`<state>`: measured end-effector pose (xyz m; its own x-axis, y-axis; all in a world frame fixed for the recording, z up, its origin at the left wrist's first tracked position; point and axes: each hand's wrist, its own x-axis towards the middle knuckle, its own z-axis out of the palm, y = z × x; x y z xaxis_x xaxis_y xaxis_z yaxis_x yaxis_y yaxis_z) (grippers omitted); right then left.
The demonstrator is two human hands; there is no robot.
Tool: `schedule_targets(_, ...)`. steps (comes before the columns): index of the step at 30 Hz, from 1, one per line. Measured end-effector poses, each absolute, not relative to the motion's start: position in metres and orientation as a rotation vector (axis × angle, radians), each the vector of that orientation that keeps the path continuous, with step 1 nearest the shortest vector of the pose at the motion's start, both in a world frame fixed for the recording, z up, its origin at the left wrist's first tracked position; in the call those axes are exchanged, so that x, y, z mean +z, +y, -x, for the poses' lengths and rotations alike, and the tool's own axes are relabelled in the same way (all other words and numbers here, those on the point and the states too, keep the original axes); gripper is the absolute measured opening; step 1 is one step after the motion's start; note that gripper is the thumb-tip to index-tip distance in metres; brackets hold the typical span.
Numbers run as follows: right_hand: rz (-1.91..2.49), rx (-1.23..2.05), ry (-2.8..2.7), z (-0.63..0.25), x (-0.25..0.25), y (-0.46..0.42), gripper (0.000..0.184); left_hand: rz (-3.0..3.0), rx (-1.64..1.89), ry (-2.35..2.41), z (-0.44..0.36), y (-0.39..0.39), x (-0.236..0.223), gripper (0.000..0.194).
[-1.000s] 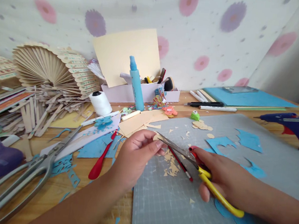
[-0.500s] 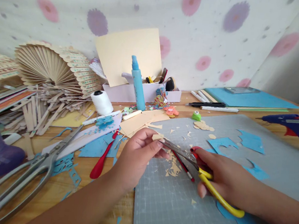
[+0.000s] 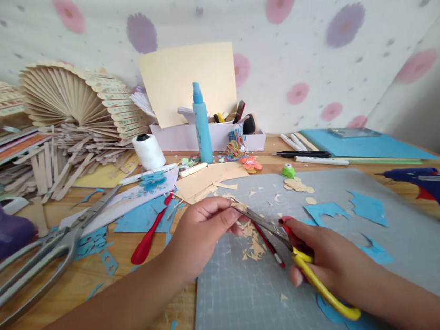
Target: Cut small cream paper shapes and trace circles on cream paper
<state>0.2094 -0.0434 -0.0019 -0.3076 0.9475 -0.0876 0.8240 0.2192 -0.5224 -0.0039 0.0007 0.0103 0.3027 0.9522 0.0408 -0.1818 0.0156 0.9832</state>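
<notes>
Between the thumb and fingers of my left hand (image 3: 208,227) is a small piece of cream paper (image 3: 240,206), mostly hidden by the fingers. My right hand (image 3: 319,250) grips yellow-handled scissors (image 3: 321,288), whose blades reach left to the paper at my left fingertips. Beneath the blades lie a dark red pencil (image 3: 272,248) and a scatter of cream paper scraps (image 3: 255,249) on the grey cutting mat (image 3: 242,316). Cream paper discs (image 3: 299,185) sit farther back on the mat, close to a small green punch (image 3: 288,170).
Large metal shears (image 3: 64,242) and a red spatula-like tool (image 3: 142,249) lie left. Blue paper offcuts (image 3: 369,208) are on the mat's right, near a blue glue gun (image 3: 432,181). A blue bottle (image 3: 202,131), thread spool (image 3: 149,151) and stick fan (image 3: 69,95) stand behind.
The cream paper at my left fingertips has turned and shows less of its face. Both hands stay nearly in place, the scissors still at the paper.
</notes>
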Motion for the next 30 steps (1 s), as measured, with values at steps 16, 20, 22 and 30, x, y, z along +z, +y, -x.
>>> schedule_targets(16, 1.674, 0.937, -2.140, -0.210, 0.000, -0.039, 0.025, -1.286, 1.046, 0.804, 0.005, 0.002, 0.008, 0.010)
schedule_targets(20, 1.624, 0.976, -2.128, -0.211, -0.006, -0.038, 0.021, -1.288, 1.049, 0.787, 0.004, 0.001, 0.008, 0.012)
schedule_targets(22, 1.608, 0.980, -2.136, -0.212, -0.007, -0.038, 0.016, -1.289, 1.052, 0.770, 0.004, 0.001, 0.009, 0.013)
schedule_targets(30, 1.403, 0.789, -2.149, -0.218, 0.005, -0.045, 0.024, -1.210, 1.063, 0.763, 0.004, -0.001, 0.010, 0.010)
